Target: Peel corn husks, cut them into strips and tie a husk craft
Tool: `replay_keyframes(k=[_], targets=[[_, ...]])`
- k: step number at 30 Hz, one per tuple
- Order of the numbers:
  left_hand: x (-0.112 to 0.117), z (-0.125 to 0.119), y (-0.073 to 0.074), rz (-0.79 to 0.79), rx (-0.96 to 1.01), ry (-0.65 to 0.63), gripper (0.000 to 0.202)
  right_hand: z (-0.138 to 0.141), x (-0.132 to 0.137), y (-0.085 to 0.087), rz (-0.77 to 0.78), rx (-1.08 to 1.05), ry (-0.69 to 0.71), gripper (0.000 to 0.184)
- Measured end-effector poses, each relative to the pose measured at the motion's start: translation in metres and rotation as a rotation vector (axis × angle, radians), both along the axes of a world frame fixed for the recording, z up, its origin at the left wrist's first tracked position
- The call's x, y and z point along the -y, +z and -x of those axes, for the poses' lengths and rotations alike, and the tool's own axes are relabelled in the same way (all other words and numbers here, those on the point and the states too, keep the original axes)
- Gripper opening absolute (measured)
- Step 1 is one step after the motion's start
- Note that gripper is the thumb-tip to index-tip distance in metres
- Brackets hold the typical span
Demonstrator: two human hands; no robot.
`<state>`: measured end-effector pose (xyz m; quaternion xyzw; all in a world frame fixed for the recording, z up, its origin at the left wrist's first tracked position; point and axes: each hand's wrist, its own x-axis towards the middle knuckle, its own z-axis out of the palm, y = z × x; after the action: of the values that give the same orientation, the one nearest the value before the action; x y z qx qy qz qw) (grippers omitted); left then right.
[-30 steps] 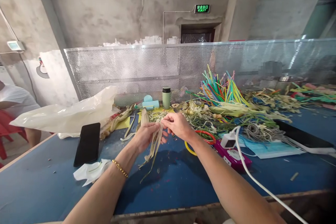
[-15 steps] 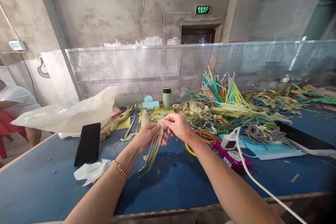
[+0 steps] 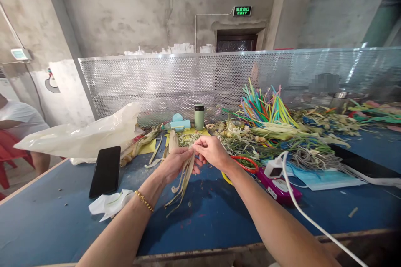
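Both hands meet above the blue worktop (image 3: 203, 221). The left hand (image 3: 173, 162) is closed around a bundle of pale strips (image 3: 183, 181), whose loose ends hang down toward the worktop. The right hand (image 3: 213, 152) pinches the bundle's upper tips between thumb and forefinger. The strips look thin and dry, so a sharp tug would probably tear one or draw it out of the bundle. The right forearm lies near a white charger (image 3: 274, 168) with a trailing cable, which a wide sweep might snag.
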<state>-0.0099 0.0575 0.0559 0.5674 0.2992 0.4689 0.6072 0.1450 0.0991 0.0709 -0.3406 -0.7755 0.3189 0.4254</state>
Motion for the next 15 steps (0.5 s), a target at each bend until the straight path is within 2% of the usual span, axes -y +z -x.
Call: replay_keyframes(k=[6, 9, 12, 15], targets=[[-0.0011, -0.0009, -0.0030, -0.015, -0.024, 0.021, 0.036, 0.0011, 0.0011, 0.0001, 0.026, -0.013, 0.001, 0.020], [-0.0047, -0.0008, -0.0048, -0.034, -0.059, 0.081, 0.032, 0.0001, 0.0012, 0.0009, 0.013, 0.001, 0.007, 0.021], [-0.0069, -0.0006, -0.0047, -0.045, -0.047, 0.147, 0.027, -0.0019, 0.0003, 0.0027, -0.013, -0.003, 0.016, 0.027], [-0.0071, -0.0007, -0.0035, -0.019, -0.013, 0.175, 0.025, -0.0038, -0.0005, 0.0052, -0.039, 0.014, -0.038, 0.035]])
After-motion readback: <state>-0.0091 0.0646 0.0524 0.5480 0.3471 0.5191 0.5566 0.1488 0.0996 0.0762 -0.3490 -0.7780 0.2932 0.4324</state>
